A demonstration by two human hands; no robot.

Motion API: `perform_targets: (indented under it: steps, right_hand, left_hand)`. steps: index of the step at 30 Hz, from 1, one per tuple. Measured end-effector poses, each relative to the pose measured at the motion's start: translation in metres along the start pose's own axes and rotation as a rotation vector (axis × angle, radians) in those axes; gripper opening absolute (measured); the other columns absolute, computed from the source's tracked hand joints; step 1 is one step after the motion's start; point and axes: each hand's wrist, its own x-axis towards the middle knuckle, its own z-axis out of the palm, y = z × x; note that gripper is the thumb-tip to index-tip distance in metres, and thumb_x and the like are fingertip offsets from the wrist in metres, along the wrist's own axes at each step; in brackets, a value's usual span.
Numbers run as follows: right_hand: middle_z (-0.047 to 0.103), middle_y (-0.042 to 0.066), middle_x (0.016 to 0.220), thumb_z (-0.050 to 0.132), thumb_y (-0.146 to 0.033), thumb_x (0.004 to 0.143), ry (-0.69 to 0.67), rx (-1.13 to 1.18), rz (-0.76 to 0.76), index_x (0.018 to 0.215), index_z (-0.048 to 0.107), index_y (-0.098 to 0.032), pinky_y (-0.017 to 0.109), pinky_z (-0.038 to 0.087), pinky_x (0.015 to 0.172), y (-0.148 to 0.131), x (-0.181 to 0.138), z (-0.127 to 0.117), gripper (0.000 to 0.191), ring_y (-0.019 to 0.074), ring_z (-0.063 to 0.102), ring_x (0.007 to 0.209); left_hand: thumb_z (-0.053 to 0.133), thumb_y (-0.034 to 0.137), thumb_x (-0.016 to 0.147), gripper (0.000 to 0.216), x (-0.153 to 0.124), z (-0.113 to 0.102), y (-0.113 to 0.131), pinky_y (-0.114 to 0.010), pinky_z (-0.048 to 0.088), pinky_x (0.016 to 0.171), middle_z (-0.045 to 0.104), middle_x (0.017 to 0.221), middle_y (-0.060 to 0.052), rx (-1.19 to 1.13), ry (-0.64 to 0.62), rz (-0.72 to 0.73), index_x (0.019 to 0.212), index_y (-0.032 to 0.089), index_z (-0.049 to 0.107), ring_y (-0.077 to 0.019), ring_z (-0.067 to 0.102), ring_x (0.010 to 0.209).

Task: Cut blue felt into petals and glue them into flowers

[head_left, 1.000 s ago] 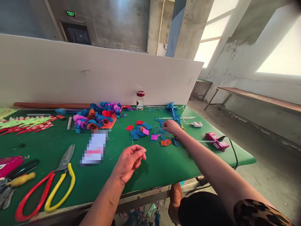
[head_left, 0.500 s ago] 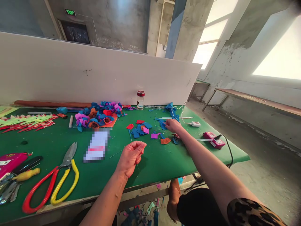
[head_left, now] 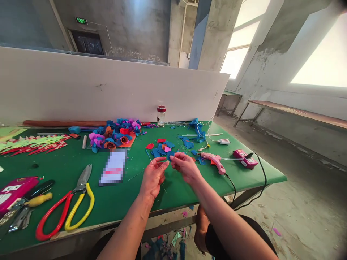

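The left hand (head_left: 154,177) pinches a thin, blue-tipped wire (head_left: 149,157), apparently keeping that end clear; just beside it, the right hand (head_left: 187,167) pinches a blue papery piece (head_left: 170,154) (pink plastic glue gun (head_left: 213,161) rightward, seemingly for easy reach).

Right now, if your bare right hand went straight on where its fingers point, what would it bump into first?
Probably the bare left hand, just ahead of the right hand and the small blue paper-like piece it pinches, though depth makes the gap unclear.
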Motion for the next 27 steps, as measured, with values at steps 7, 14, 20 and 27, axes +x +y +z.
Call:
perform_targets:
  steps: [7, 14, 20, 27]
  right_hand:
    - [0.058, -0.003, 0.067, 0.083, -0.047, 0.054, -0.038, 0.037, 0.069, 0.075, 0.063, -0.018, 0.024, 0.041, 0.058, -0.001, -0.023, 0.008, 0.041, 0.0079, 0.047, 0.055]
    - [0.061, -0.001, 0.065, 0.073, -0.031, 0.064, -0.249, -0.519, -0.055, 0.071, 0.069, -0.017, 0.025, 0.036, 0.058, -0.026, -0.015, -0.012, 0.017, 0.0113, 0.051, 0.061]
    - [0.057, -0.003, 0.057, 0.072, -0.037, 0.064, -0.146, -0.326, -0.018, 0.069, 0.065, -0.017, 0.026, 0.038, 0.055, -0.020, -0.023, -0.017, 0.022, 0.0101, 0.049, 0.052]
    - [0.060, -0.001, 0.065, 0.076, -0.042, 0.066, -0.126, -0.190, 0.021, 0.075, 0.063, -0.016, 0.025, 0.044, 0.060, -0.004, -0.042, -0.019, 0.031, 0.0107, 0.054, 0.058]
  left_hand:
    - [0.083, 0.041, 0.054, 0.039, -0.001, -0.006, 0.007, -0.017, 0.015, 0.035, 0.034, 0.043, 0.013, 0.074, 0.039, 0.053, 0.077, 0.015, 0.064, -0.0008, 0.022, 0.035]
    - [0.080, 0.032, 0.054, 0.027, -0.009, -0.005, 0.019, -0.018, 0.015, 0.037, 0.053, 0.053, 0.006, 0.455, -0.110, 0.008, 0.067, 0.015, 0.063, -0.0013, 0.029, 0.037]
    - [0.078, 0.038, 0.056, 0.032, -0.013, -0.001, 0.016, -0.019, 0.015, 0.037, 0.047, 0.055, 0.008, 0.430, -0.108, -0.037, 0.071, 0.016, 0.060, -0.0019, 0.027, 0.037]
    - [0.068, 0.036, 0.064, 0.022, -0.011, -0.006, 0.012, -0.020, 0.026, 0.043, 0.051, 0.059, 0.006, 0.546, -0.047, 0.117, 0.069, 0.017, 0.057, -0.0051, 0.035, 0.044]
